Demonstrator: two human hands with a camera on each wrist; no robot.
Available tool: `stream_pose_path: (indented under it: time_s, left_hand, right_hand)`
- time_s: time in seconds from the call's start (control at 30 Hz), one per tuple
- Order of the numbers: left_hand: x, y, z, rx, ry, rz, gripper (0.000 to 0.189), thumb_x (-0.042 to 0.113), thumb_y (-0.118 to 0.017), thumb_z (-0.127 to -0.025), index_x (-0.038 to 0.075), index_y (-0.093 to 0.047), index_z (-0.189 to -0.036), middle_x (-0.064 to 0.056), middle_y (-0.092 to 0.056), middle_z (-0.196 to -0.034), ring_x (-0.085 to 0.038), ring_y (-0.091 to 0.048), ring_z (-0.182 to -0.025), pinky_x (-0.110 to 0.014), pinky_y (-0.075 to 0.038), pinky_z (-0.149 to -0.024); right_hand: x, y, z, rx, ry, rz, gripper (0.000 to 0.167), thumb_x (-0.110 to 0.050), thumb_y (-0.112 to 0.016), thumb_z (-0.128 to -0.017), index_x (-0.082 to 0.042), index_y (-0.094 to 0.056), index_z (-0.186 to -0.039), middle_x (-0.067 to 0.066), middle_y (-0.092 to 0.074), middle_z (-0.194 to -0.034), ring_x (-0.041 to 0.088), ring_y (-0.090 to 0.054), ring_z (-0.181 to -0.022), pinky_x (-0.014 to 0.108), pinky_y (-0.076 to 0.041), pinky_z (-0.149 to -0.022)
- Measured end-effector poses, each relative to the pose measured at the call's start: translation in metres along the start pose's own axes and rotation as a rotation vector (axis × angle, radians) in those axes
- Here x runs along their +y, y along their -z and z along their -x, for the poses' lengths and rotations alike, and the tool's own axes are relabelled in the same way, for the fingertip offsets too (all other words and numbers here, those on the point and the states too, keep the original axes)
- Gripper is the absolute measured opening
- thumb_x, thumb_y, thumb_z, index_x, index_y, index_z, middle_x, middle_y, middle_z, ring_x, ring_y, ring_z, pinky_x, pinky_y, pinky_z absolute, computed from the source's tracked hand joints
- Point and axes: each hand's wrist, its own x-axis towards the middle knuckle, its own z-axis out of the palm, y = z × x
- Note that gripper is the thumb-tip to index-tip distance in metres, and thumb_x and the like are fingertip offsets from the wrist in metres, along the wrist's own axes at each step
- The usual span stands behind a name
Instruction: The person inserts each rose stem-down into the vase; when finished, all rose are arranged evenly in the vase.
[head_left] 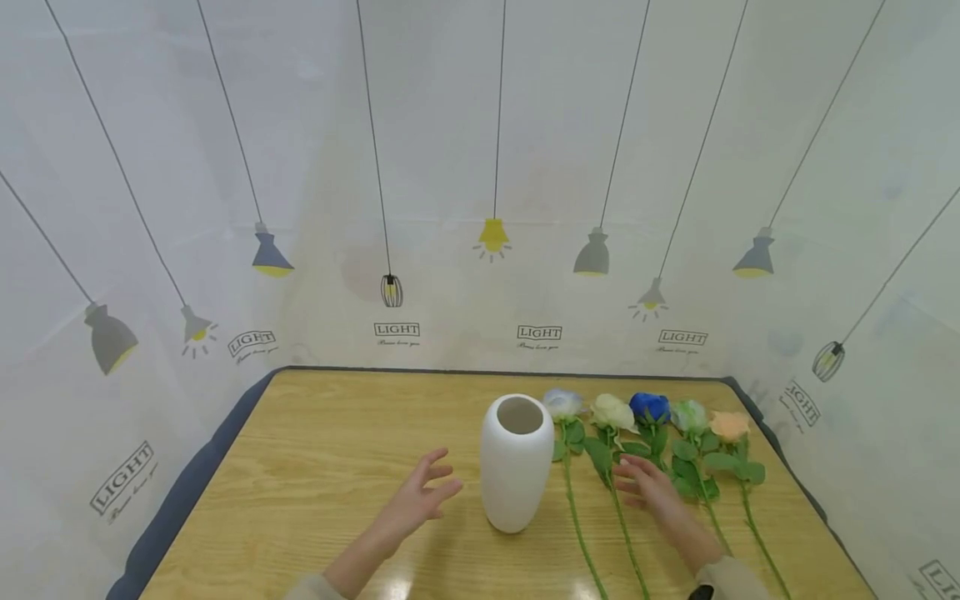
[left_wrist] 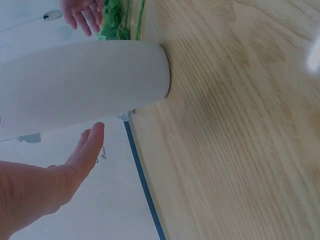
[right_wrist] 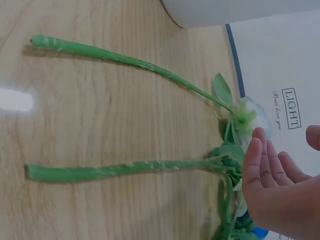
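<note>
A tall white vase (head_left: 513, 475) stands upright on the wooden table, its mouth facing up. Left of it, my left hand (head_left: 416, 500) hovers with fingers spread, apart from the vase and holding nothing. On the other side my right hand (head_left: 656, 496) is held above the flower stems, its fingers loosely extended and nothing in them. Several artificial roses lie in a row right of the vase: a pale lilac rose (head_left: 562, 403), a cream rose (head_left: 613, 412), a blue rose (head_left: 649, 407), a white-green rose (head_left: 689, 417) and a peach rose (head_left: 729, 426).
The wooden table (head_left: 337, 433) has a dark blue edge (head_left: 191, 475) along its sides and back. Behind it hangs a pale backdrop (head_left: 442, 125) printed with lamps and the word LIGHT. The rose stems point toward the table's near side.
</note>
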Motion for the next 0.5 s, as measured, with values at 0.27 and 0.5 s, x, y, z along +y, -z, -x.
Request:
stream_pose_path:
  time_s: [0.27, 0.5]
  left_hand:
    - [0.008, -0.017, -0.007, -0.024, 0.023, 0.074, 0.068, 0.03, -0.059, -0.086, 0.004, -0.022, -0.136, -0.032, -0.03, -0.129, -0.042, -0.044, -0.106, -0.046, -0.046, -0.074]
    - [0.015, -0.029, -0.009, -0.018, 0.036, 0.087, 0.071, 0.03, -0.06, -0.084, 0.002, -0.022, -0.136, -0.033, -0.028, -0.129, -0.046, -0.041, -0.107, -0.048, -0.045, -0.074]
  right_hand:
    - [0.011, -0.019, -0.001, -0.019, -0.024, 0.043, 0.052, -0.028, -0.05, -0.09, 0.007, -0.037, -0.127, 0.022, -0.052, -0.111, 0.028, -0.057, -0.092, 0.044, -0.044, -0.076]
    - [0.023, -0.035, -0.006, 0.031, -0.023, 0.059, 0.042, -0.017, -0.053, -0.089, 0.01, -0.043, -0.119, 0.017, -0.06, -0.095, 0.027, -0.061, -0.079, 0.037, -0.048, -0.061]
